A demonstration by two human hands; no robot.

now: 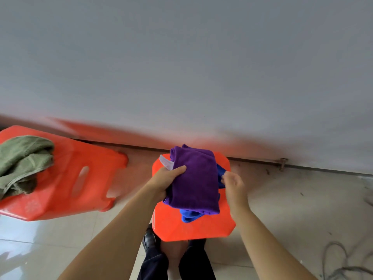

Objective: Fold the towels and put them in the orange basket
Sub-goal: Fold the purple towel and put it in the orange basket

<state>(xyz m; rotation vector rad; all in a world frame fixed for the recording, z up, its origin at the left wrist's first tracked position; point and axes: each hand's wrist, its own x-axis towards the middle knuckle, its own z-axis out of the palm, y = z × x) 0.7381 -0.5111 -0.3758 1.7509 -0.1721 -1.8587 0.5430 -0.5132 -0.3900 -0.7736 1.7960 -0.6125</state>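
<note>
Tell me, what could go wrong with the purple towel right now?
1. Only the left hand grips the purple towel; the right hand barely touches its edge, so the loose fold may fall open.
2. A blue towel lies bunched in the orange basket beneath, so the purple one may land crooked.
3. The green towel hangs over the other basket unfolded and could slip out.

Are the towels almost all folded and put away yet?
Partly. A blue towel already lies in the orange basket at the person's feet. The left hand grips a folded purple towel over it, with the right hand beside. A crumpled green towel in the other orange container still waits.
</note>
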